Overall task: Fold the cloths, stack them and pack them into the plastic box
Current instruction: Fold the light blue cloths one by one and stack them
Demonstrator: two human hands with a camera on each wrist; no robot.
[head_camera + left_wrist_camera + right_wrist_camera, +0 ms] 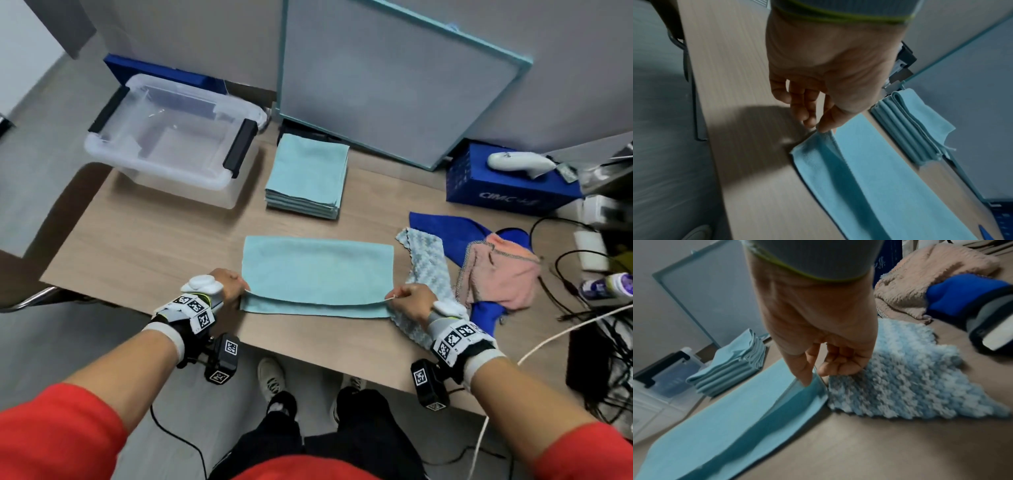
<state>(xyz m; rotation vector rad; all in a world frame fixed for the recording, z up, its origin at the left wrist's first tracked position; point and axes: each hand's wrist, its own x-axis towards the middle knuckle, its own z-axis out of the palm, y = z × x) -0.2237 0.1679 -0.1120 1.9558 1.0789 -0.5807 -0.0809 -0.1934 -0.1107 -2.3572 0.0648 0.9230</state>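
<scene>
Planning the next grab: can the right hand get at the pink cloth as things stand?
Probably yes, once it lets go. The right hand pinches the light blue cloth; the pink cloth lies uncovered on top of the heap just to its right, nothing between.

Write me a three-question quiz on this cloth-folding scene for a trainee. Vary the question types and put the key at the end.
1. True or false: the plastic box already holds folded cloths.
2. Multiple choice: the right hand pinches a corner of which cloth? A) the teal cloth B) the pink cloth C) the dark blue cloth
3. Fill in: the stack of folded cloths sits between the plastic box and the blue ____.

Key: 1 false, it looks empty. 2 A; the left hand pinches the other near corner. 3 carton.
</scene>
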